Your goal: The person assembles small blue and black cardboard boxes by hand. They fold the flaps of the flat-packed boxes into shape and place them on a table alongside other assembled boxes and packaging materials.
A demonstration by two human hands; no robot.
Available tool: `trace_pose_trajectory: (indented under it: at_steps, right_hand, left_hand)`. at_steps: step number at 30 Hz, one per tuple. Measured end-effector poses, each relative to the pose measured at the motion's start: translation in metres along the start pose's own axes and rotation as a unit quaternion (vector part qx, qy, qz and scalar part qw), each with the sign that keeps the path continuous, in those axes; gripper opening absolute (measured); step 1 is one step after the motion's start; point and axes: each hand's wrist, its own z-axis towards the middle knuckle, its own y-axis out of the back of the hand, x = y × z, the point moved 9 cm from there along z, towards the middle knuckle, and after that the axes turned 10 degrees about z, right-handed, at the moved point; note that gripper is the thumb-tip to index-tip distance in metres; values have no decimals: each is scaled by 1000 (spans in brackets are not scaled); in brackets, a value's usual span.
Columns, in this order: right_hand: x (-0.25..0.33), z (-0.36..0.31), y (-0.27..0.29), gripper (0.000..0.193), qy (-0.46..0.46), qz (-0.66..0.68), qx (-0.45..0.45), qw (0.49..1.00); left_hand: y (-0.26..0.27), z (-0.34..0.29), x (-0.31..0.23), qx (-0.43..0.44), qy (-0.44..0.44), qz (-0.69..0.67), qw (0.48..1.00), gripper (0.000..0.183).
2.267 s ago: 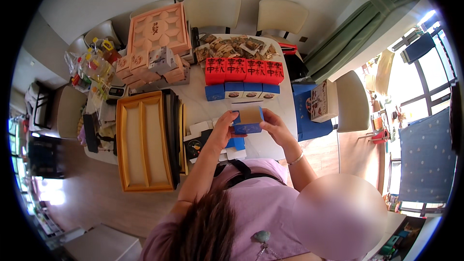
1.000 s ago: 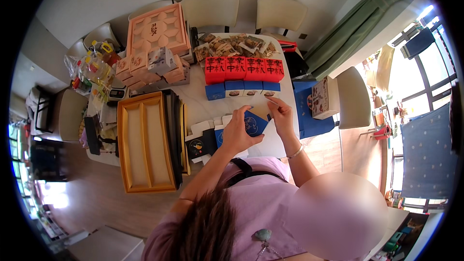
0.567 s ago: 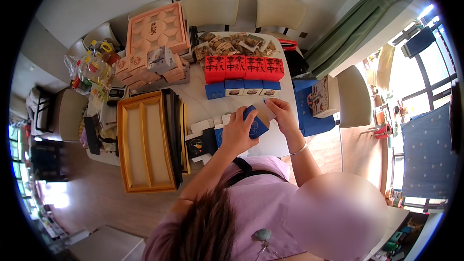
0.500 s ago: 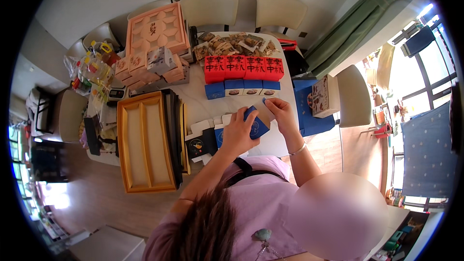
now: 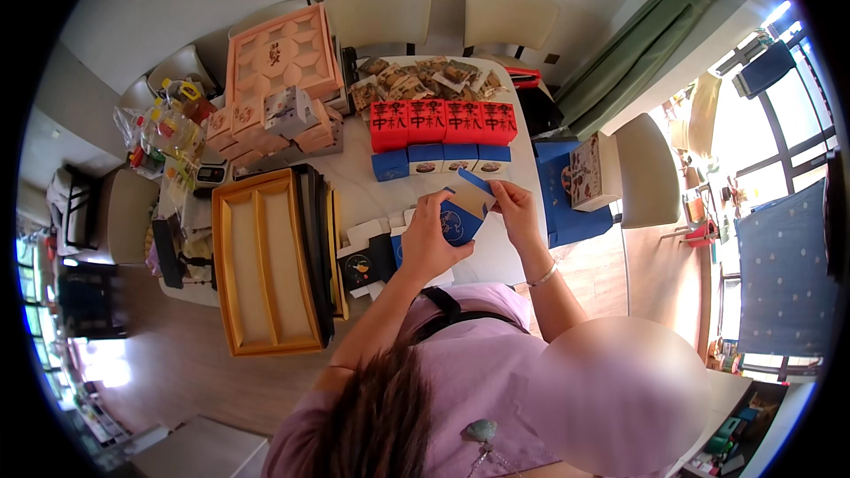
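Observation:
My left hand (image 5: pixel 428 241) is wrapped round a small blue cardboard box (image 5: pixel 460 225) with a pale inside, held tilted above the near edge of the table. At the box's right side my right hand (image 5: pixel 517 211) pinches an upper flap, and a blue-edged flap (image 5: pixel 475 181) stands up beside its fingertips. The box's contents, if any, cannot be made out. Beneath and left of my left hand lie flattened cartons, among them a black one (image 5: pixel 359 269). Just beyond my hands is a row of blue-and-white boxes (image 5: pixel 425 159), with a row of red boxes (image 5: pixel 444 124) behind it.
Small wrapped packets (image 5: pixel 416 80) lie heaped at the far side. Left stand gold-rimmed trays (image 5: pixel 257 261), stacked pink boxes (image 5: pixel 283 53) and plastic bottles (image 5: pixel 173 133). A chair (image 5: pixel 646 173) and a blue bag (image 5: pixel 575 221) are right of the marble-look table (image 5: pixel 359 186).
The blue box has tilted in my left hand, and its flap has swung up into view. My right fingers have shifted slightly along the box's upper right edge.

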Motion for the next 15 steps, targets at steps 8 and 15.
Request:
trace_pose_trajectory:
  at_steps: [8, 15]
  right_hand:
    - [22, -17, -37, 31, 32, 51, 43, 997]
    - [15, -17, -34, 39, 30, 41, 33, 998]
  left_hand:
    - [7, 1, -5, -51, -27, 44, 997, 82]
    - [5, 0, -2, -46, -24, 28, 998, 81]
